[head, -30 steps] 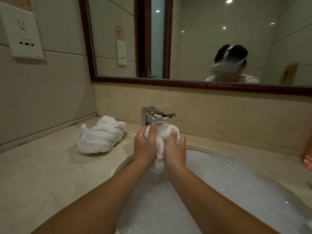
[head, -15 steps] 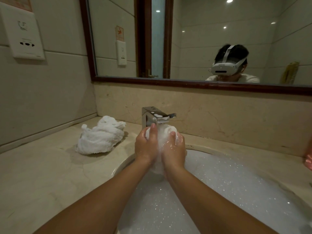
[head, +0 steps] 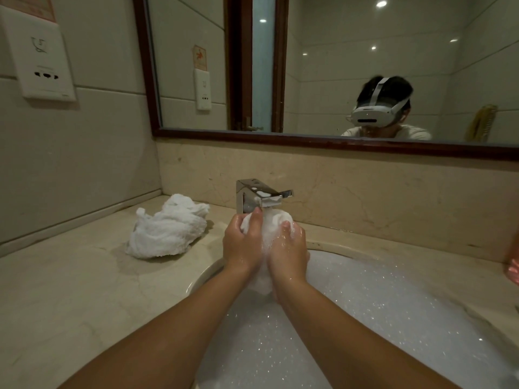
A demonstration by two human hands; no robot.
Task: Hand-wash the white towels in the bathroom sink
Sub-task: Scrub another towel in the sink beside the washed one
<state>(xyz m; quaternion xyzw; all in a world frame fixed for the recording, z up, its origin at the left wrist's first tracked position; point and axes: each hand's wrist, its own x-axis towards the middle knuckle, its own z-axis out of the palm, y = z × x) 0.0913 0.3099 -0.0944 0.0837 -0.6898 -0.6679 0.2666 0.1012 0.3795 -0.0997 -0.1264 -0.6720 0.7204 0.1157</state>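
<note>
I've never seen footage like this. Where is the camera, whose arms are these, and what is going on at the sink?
There is no machine here: these are a person's two bare arms. The single picture comes from a camera worn on the person's head, looking forward and down. The mirror shows the white headset that presumably carries it.

The left hand and the right hand grip a wet towel between them, fingers curled round it. They hold it just below the faucet and above the sink, which is full of foamy water.

A second towel, crumpled, lies on the counter to the left of the sink. Neither hand touches it.
</note>
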